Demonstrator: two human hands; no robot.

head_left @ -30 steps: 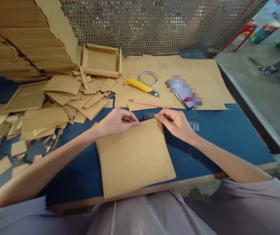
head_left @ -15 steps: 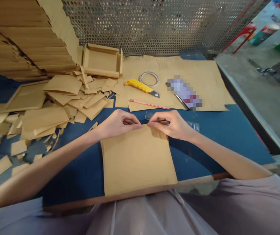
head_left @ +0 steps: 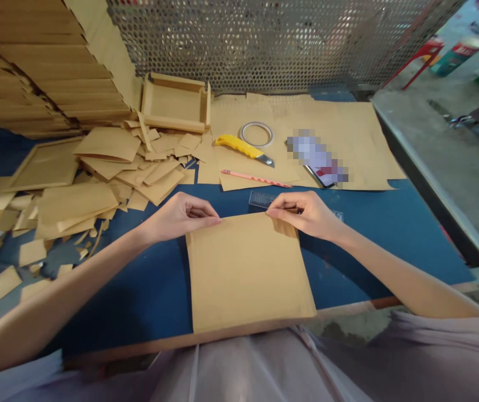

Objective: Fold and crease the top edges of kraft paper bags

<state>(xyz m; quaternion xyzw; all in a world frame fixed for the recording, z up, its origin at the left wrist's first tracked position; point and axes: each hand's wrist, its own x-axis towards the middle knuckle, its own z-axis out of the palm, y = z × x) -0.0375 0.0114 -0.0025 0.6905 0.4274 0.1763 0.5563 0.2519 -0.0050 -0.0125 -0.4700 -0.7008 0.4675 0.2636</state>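
Observation:
A piece of brown kraft paper (head_left: pixel 250 273) lies in front of me, its near end at the table's front edge. My left hand (head_left: pixel 183 218) pinches the paper's far edge near the left corner. At the same edge, closer to the right corner, my right hand (head_left: pixel 306 212) pinches it between thumb and fingers. A clear ruler (head_left: pixel 261 199) lies under and behind my right hand, partly hidden by it. Whether the paper is a single sheet or folded layers I cannot tell.
Behind the paper are a pink pencil (head_left: pixel 256 178), a yellow utility knife (head_left: pixel 239 147), a tape roll (head_left: pixel 256 134) and a blurred phone (head_left: pixel 317 159). Paper scraps (head_left: pixel 97 190) cover the left side. An open cardboard box (head_left: pixel 175 103) and tall cardboard stacks (head_left: pixel 25 61) stand at the back left.
My hands have spread apart along the paper's far edge, the left going left and the right going right. The paper has shifted a little to the right.

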